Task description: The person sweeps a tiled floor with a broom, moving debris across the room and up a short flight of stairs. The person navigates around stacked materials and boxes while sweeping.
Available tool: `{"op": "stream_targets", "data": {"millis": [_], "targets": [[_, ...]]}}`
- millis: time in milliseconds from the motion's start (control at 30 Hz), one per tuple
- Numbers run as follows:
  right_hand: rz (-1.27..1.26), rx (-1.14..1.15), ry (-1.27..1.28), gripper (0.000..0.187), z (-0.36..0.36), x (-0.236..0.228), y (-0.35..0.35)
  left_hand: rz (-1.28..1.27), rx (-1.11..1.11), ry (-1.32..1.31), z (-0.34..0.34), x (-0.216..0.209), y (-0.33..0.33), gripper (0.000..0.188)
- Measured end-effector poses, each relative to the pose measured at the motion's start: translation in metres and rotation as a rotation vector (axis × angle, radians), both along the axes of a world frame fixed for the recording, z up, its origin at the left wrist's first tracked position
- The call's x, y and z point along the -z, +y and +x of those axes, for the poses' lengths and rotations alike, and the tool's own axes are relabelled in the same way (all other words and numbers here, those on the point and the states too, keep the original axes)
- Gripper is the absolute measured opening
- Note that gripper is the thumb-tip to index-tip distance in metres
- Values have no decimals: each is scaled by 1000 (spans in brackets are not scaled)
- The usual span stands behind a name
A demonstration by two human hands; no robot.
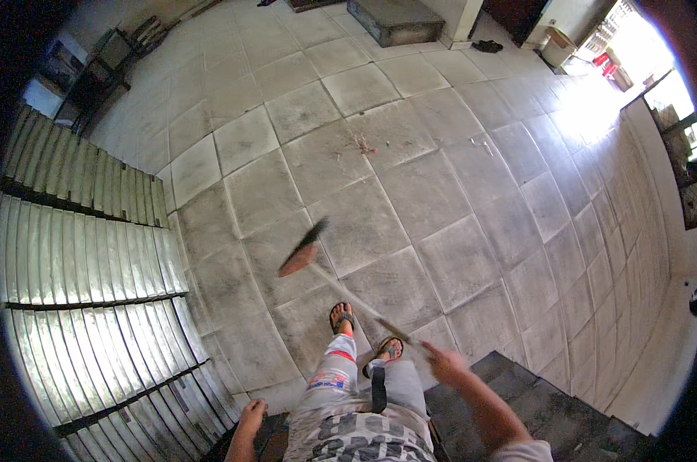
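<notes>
My right hand [445,362] is wrapped round the end of a broom's long pale handle. The broom [347,296] slants forward and to the left, past my sandalled feet. Its reddish-brown head with dark bristles [302,252] is blurred by motion, low over or on the tiled floor [364,223]; whether it touches cannot be told. My left hand [252,414] hangs beside my left leg with its fingers curled and nothing visible in them. Ahead of the broom, a small patch of reddish debris [362,144] lies on the tiles.
Louvred windows [94,254] line the left side. Dark steps [483,396] lie by my right leg. A small white bent piece [481,145] lies on the floor. Farther off are a raised block [395,21], dark footwear [487,46], a dark rack [106,65] and a bright doorway [633,46].
</notes>
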State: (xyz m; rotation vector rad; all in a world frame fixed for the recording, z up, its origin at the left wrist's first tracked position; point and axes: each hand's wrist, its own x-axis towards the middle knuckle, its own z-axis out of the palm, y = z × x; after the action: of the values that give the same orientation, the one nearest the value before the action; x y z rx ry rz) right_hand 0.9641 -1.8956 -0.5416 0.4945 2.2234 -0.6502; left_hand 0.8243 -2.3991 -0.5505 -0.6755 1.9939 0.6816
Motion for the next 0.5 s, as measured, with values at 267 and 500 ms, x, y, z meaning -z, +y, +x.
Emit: {"op": "stream_targets", "data": {"millis": [267,500], "targets": [[-59,-69,54,47,-206,134,-74,2,-359,210,-43,-50,-14,36],[279,87,-309,45,52,44,157,-394,59,-158,-10,-29,-5,36]]}}
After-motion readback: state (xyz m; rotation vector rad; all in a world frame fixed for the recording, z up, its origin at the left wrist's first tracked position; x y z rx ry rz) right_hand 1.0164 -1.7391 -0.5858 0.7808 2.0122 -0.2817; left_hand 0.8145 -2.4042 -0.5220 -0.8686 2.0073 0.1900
